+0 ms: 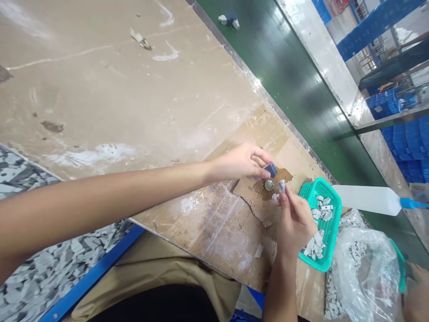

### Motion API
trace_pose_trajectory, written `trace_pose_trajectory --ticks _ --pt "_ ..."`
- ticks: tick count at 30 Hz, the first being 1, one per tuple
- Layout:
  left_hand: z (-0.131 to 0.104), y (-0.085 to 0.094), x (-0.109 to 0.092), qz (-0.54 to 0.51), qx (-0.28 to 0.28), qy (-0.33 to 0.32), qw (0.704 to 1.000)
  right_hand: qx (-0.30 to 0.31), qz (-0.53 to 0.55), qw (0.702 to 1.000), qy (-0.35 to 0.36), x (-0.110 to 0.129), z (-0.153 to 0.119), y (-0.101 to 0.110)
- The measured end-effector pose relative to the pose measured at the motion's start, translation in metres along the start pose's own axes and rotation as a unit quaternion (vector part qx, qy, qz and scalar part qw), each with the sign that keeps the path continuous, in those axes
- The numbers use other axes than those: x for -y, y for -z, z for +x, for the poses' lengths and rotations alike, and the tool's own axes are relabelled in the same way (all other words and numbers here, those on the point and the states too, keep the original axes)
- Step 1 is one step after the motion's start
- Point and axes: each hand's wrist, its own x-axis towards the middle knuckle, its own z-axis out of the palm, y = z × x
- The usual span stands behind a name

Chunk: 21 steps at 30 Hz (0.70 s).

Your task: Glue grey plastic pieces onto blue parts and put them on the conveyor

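My left hand [244, 162] reaches in from the left and grips a small dark blue-grey block [271, 169] between thumb and fingers. My right hand [296, 219] comes up from below, pinching a small pale grey piece [282, 186] at its fingertips. Another whitish bit [275, 198] shows beside the right thumb; whether it is held I cannot tell. Between both hands, a small round metallic thing [268, 184] sits on a torn cardboard piece [250, 194] with a dark, wet-looking patch. Right of my right hand stands a green plastic basket [337, 210] with grey-white pieces inside.
A white squeeze bottle [367, 199] with a blue tip lies behind the basket. A clear plastic bag [375, 268] with pieces is at lower right, near another person's blurred hand [415, 290]. A blue-edged bin [97, 268] of grey pieces lies below the worn table [117, 98].
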Motion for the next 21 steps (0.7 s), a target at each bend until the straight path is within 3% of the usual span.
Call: trace_pose_trajectory --ticks 3,7,14,21 --pt "-0.006 -0.008 0.001 0.018 0.043 -0.008 0.999 -0.019 0.049 0.998 -0.025 0.004 0.000 0.002" --pt "-0.012 -0.016 0.003 0.025 0.052 -0.003 0.998 -0.035 0.070 0.997 -0.016 0.007 -0.002 0.005" --pt "-0.016 -0.021 0.007 0.010 0.075 -0.007 0.997 0.017 0.091 0.996 0.008 0.009 -0.004 0.007" --pt "-0.022 -0.027 0.013 0.009 0.019 -0.038 0.999 -0.001 0.054 0.998 0.031 0.013 -0.003 0.005"
